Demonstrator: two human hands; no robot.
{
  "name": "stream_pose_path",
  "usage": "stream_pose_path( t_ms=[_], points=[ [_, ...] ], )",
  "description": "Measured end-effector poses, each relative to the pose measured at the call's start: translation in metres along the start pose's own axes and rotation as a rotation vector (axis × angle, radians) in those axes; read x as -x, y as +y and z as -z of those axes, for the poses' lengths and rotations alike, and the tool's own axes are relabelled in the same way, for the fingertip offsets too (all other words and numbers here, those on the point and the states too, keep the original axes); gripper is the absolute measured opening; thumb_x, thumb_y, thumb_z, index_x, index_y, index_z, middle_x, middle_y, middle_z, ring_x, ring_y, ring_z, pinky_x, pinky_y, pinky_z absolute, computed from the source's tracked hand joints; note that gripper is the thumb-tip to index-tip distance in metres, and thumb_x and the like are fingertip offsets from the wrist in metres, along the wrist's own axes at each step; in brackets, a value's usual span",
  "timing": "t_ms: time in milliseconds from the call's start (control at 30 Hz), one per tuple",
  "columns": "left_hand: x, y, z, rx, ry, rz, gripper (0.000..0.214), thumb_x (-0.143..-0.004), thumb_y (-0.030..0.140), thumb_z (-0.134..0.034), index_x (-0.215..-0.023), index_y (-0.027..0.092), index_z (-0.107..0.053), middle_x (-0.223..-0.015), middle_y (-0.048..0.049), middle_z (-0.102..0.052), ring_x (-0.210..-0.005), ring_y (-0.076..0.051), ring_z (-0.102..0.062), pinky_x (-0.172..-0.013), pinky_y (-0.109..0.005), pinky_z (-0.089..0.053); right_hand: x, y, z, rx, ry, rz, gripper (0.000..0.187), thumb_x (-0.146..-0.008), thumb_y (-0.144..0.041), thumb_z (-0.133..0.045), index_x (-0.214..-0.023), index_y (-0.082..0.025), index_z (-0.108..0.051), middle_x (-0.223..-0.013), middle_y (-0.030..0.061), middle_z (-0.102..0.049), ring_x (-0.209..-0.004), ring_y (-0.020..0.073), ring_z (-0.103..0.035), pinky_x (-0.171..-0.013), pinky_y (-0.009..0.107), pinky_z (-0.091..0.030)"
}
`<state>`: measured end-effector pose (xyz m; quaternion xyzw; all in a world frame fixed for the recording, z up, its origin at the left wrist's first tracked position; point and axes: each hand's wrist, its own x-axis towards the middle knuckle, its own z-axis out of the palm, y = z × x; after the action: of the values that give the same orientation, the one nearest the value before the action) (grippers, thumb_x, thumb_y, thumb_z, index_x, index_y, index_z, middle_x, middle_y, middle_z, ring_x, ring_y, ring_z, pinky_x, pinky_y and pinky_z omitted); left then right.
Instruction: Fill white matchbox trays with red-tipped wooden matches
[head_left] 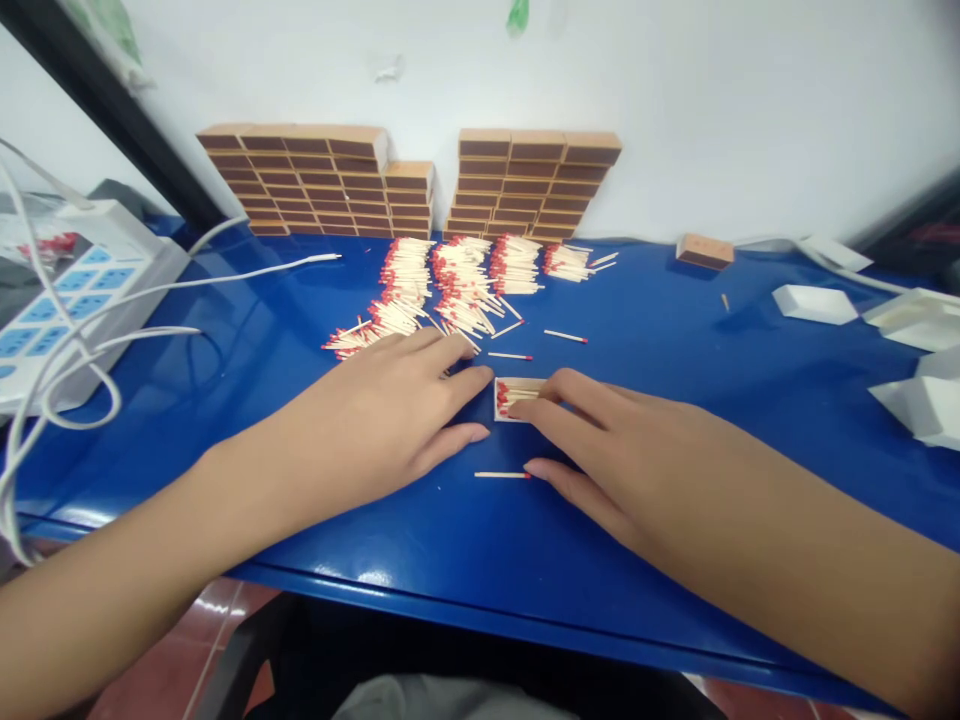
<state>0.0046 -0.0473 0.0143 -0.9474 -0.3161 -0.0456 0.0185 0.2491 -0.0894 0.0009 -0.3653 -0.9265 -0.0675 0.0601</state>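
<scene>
A small white matchbox tray [496,412] lies on the blue table, with red-tipped matches [517,392] inside it. Over its right part reaches my right hand [600,430], index fingertip on the matches, thumb apart from the fingers and close to a loose match [501,475] in front. My left hand [420,400] rests just left of the tray, fingers stretched out and thumb spread, holding nothing. Its fingers cover part of the match heap [394,315]. Two more single matches, a near match [510,356] and a farther match [565,337], lie behind the tray.
Stacked matchboxes [315,180] and a second stack [532,180] stand against the wall. More match piles [461,270] lie before them. One matchbox [705,251] sits at the back right, near white trays [814,303]. A power strip [82,300] and white cables [97,345] occupy the left.
</scene>
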Motion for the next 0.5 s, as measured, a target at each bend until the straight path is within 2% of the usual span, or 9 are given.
stream_pose_path(
  t_ms=[67, 167, 300, 400, 500],
  points=[
    [-0.001, 0.002, -0.002, -0.007, 0.006, 0.002, 0.042, -0.104, 0.046, -0.052, -0.131, 0.017, -0.064, -0.13, -0.0145, -0.062, -0.117, -0.032, -0.062, -0.101, -0.051, -0.053, 0.0, 0.0, 0.001, -0.016, -0.003, -0.004, 0.035, -0.098, -0.033, -0.062, -0.128, -0.015, -0.063, -0.112, 0.0119, -0.068, -0.084, 0.0244, -0.07, -0.065, 0.036, -0.053],
    [-0.007, 0.005, -0.009, -0.002, 0.048, 0.015, 0.04, -0.103, 0.045, -0.052, -0.123, 0.015, -0.068, -0.124, -0.0147, -0.064, -0.113, -0.031, -0.062, -0.099, -0.049, -0.052, -0.003, 0.004, -0.001, -0.119, 0.025, -0.024, 0.03, -0.097, -0.03, -0.063, -0.123, -0.017, -0.064, -0.109, 0.0088, -0.068, -0.079, 0.0212, -0.07, -0.064, 0.034, -0.054],
    [-0.014, 0.003, -0.019, 0.06, 0.124, 0.019, 0.034, -0.103, 0.042, -0.051, -0.113, 0.016, -0.07, -0.117, -0.012, -0.066, -0.108, -0.028, -0.062, -0.093, -0.045, -0.05, -0.01, 0.013, -0.006, -0.277, 0.039, -0.05, 0.02, -0.101, -0.022, -0.056, -0.117, -0.02, -0.066, -0.107, 0.0061, -0.068, -0.081, 0.0168, -0.071, -0.068, 0.03, -0.055],
    [-0.015, -0.001, -0.022, 0.193, 0.176, 0.019, 0.03, -0.1, 0.042, -0.057, -0.112, 0.018, -0.071, -0.117, -0.0085, -0.066, -0.109, -0.024, -0.062, -0.099, -0.043, -0.048, -0.013, 0.017, -0.008, -0.349, 0.047, -0.061, 0.023, -0.103, -0.02, -0.051, -0.12, -0.021, -0.067, -0.109, 0.0064, -0.069, -0.086, 0.0163, -0.071, -0.073, 0.03, -0.056],
    [-0.015, -0.005, -0.022, 0.301, 0.166, 0.014, 0.027, -0.098, 0.04, -0.062, -0.113, 0.019, -0.071, -0.119, -0.0071, -0.066, -0.113, -0.022, -0.061, -0.105, -0.041, -0.047, -0.013, 0.018, -0.008, -0.389, 0.04, -0.073, 0.023, -0.103, -0.02, -0.052, -0.119, -0.021, -0.07, -0.108, 0.0062, -0.07, -0.087, 0.0164, -0.071, -0.075, 0.03, -0.056]
  ],
)
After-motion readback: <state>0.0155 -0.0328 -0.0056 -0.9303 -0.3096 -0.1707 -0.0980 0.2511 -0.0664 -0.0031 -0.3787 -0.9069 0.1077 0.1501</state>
